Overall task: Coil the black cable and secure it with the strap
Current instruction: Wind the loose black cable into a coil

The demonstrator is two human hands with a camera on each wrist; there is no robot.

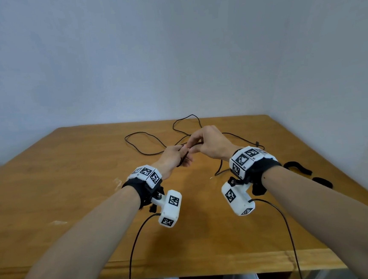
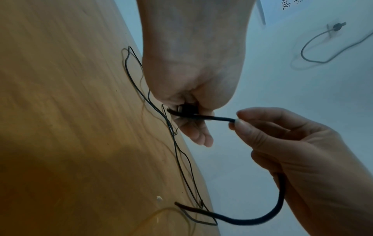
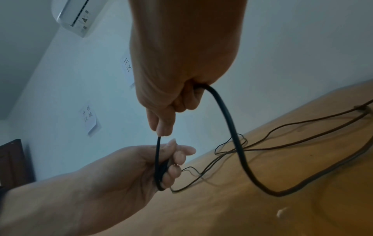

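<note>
Together, left hand [image 1: 174, 158], right hand [image 1: 210, 142], pinching black cable [image 1: 144, 142]

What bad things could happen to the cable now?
1. Most of the black cable sprawls in crossing loops on the table, so pulling it in could snag or knot.
2. The left hand holds just the start of a coil, fed by the right hand; it might spring open.
3. The strap lies beside the right wrist, out of hand.

One black cable [image 1: 147, 142] sprawls in loose loops on one wooden bench [image 1: 72, 193]; two hands, left hand [image 1: 173, 157] and right hand [image 1: 210, 142]; two black straps [image 1: 298, 167] lie at the bench's right edge; two wrist cameras [image 1: 170, 208]
</note>
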